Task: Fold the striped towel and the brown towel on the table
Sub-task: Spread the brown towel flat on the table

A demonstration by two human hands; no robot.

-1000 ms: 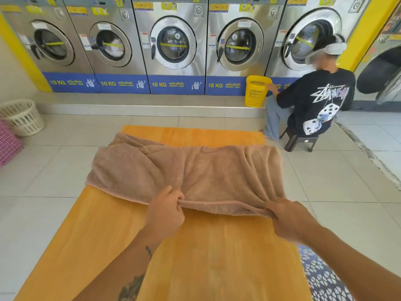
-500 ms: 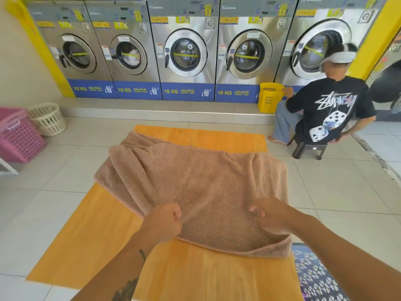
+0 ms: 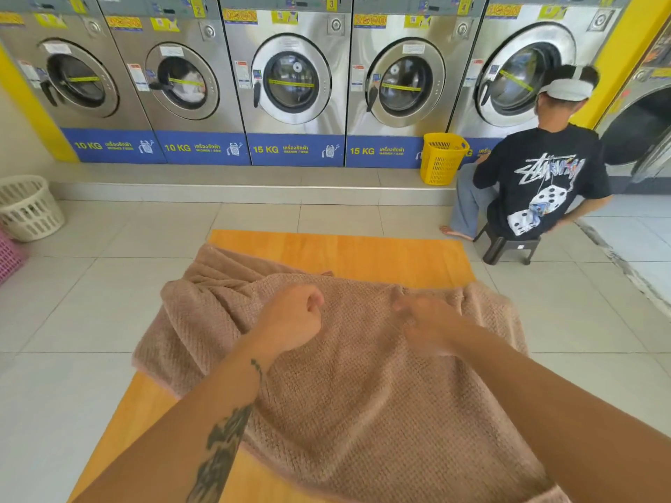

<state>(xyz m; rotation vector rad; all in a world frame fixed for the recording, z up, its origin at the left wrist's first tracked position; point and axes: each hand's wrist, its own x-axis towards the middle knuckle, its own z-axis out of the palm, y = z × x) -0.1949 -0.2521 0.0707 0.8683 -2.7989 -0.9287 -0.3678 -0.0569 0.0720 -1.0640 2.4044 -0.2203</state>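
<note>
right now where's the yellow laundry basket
The yellow laundry basket stands right of centre in the head view, on the raised step before the washers, just left of the seated person in the black T-shirt.

Gap between left hand (image 3: 290,319) and right hand (image 3: 425,321): flat towel (image 3: 363,412) below, passable. Beyond both hands: bare strip of table (image 3: 345,255), open to a reach. Up-left of the left hand: bunched folds (image 3: 218,277) stand proud (the one raised part of the cloth). Outward of either hand, past the table edges: open floor (image 3: 90,303). Well apart, far right: stool (image 3: 508,245) and seated person (image 3: 544,176). Well apart, far left: basket (image 3: 29,208).
</note>
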